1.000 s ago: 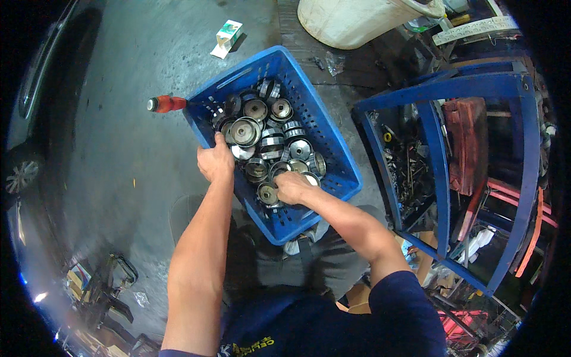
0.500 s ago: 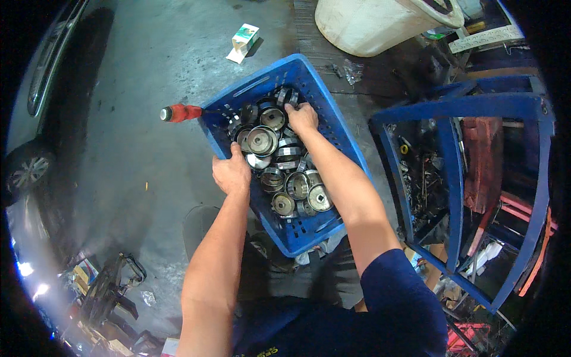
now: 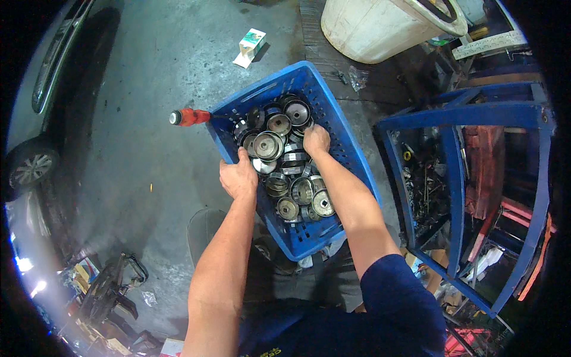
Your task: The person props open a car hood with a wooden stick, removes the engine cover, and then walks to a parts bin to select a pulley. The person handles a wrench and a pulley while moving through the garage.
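Note:
A blue plastic crate [image 3: 351, 156] with slotted walls stands tilted before me, holding several cup-shaped metal oil filter wrenches [image 3: 267, 146], some with a square hole in the base. My left hand [image 3: 239, 178] is closed around the crate's left rim, its thumb over the edge beside the cups. Inside, near the right wall, my right hand [image 3: 316, 140] is closed at the edge of a dark cup wrench [image 3: 297, 112]; its fingertips are partly hidden among the cups. A red-handled tool [image 3: 191, 116] sticks out at the crate's far left corner.
A small white-and-green carton [image 3: 252, 41] lies on the floor beyond the crate. At the far right stands a large whitish bin [image 3: 380, 33]. A blue metal frame [image 3: 455, 196] fills the right side. A car [image 3: 37, 113] is at the left.
My right hand has drawn slightly nearer within the crate, and a dark cup wrench beside it now shows its round face. The left hand stays at the rim; the whole view has shifted slightly.

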A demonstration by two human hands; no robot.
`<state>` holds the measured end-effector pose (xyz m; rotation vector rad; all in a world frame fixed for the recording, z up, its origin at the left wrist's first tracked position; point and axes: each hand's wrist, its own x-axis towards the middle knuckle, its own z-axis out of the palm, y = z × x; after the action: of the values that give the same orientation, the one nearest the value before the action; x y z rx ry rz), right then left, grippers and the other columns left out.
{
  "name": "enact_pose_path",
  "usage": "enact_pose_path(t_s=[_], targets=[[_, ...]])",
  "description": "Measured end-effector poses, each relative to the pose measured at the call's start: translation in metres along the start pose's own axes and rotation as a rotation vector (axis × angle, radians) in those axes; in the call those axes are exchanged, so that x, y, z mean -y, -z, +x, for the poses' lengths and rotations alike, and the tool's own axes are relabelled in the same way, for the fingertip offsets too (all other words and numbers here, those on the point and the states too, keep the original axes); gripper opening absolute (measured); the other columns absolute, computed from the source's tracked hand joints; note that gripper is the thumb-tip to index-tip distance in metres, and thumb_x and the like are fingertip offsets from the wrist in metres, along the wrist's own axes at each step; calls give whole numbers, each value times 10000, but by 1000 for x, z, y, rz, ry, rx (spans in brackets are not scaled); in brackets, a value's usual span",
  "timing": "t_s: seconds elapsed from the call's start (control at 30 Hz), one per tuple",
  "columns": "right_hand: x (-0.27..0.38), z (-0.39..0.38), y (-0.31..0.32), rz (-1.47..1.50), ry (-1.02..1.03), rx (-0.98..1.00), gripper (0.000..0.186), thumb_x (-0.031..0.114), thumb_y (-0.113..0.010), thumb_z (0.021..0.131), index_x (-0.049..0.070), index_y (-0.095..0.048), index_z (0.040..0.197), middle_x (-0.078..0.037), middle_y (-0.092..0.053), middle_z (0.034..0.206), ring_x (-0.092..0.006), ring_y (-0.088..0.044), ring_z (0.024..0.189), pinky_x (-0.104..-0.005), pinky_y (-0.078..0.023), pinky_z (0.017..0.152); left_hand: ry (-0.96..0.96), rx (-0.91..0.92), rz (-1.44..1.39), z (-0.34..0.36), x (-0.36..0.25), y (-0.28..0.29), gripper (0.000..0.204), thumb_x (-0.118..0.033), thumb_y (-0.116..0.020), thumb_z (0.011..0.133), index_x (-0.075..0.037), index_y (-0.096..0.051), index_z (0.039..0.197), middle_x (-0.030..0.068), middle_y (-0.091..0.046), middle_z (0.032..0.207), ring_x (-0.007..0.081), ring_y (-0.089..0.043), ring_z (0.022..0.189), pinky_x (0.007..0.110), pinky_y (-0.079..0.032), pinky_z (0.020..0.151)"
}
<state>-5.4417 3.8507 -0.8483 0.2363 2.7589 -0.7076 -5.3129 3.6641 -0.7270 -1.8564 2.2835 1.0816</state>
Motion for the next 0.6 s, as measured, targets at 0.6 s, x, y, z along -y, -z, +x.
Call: enact_pose_path(t_s=[0.6], targets=[[36, 16, 7, -133, 342, -9, 422, 236, -733, 897, 30, -558, 1221, -229, -667, 1159, -481, -666, 1024, -559, -534, 891, -17, -23, 17, -7, -7, 6, 804, -544, -694, 879, 147, -598, 1279, 337, -694, 1147, 479, -660, 1119, 509, -495, 1005]])
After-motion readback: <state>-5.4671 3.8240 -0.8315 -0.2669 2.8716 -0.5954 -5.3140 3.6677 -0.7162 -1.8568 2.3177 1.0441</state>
